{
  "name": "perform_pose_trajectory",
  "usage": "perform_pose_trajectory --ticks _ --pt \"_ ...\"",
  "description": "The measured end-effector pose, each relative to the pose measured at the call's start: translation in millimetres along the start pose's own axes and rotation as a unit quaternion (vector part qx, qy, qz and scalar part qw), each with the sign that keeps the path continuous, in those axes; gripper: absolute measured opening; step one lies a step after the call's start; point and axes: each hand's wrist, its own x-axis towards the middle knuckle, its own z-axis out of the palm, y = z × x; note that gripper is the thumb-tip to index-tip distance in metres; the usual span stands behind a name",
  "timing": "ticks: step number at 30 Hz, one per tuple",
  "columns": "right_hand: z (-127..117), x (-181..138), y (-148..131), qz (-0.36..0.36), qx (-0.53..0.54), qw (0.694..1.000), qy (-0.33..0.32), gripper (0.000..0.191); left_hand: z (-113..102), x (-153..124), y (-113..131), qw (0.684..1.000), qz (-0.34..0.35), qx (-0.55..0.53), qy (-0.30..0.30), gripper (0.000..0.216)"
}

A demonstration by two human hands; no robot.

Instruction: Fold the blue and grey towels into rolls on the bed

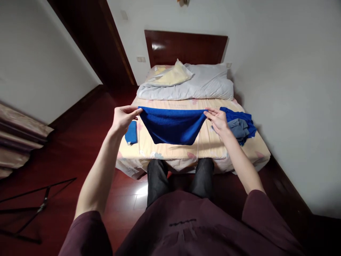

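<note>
A blue towel (pixel 172 126) hangs stretched between my two hands above the bed, its top edge nearly level and its lower part sagging. My left hand (pixel 125 116) pinches the upper left corner between thumb and fingers. At the upper right corner, my right hand (pixel 217 119) grips the cloth the same way. On the bed just below my left hand lies a folded blue cloth (pixel 131 133). Beyond my right hand is a loose heap of cloths, with a blue cloth (pixel 246 122) and a grey-blue cloth (pixel 238 128) crumpled together.
The bed (pixel 181 153) has a pale yellow patterned sheet. A white quilt (pixel 210 83) and a yellow cloth (pixel 173 75) are bunched by the dark wooden headboard (pixel 186 48). A black tripod's legs (pixel 44 202) spread on the floor at left, near a curtain (pixel 18 142).
</note>
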Motion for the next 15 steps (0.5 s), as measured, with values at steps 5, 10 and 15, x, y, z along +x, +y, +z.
perform_pose_trajectory --ticks 5,10,15 --pt "-17 -17 6 0.025 -0.018 0.999 0.008 0.059 3 -10 -18 0.997 -0.066 -0.025 -0.029 0.051" --pt "-26 -4 25 0.041 -0.029 0.999 0.013 0.057 13 1 -45 0.994 -0.087 -0.03 -0.056 0.054" --pt "-31 34 67 0.058 -0.056 0.997 0.02 0.059 26 33 -84 0.991 -0.115 -0.007 -0.061 0.058"
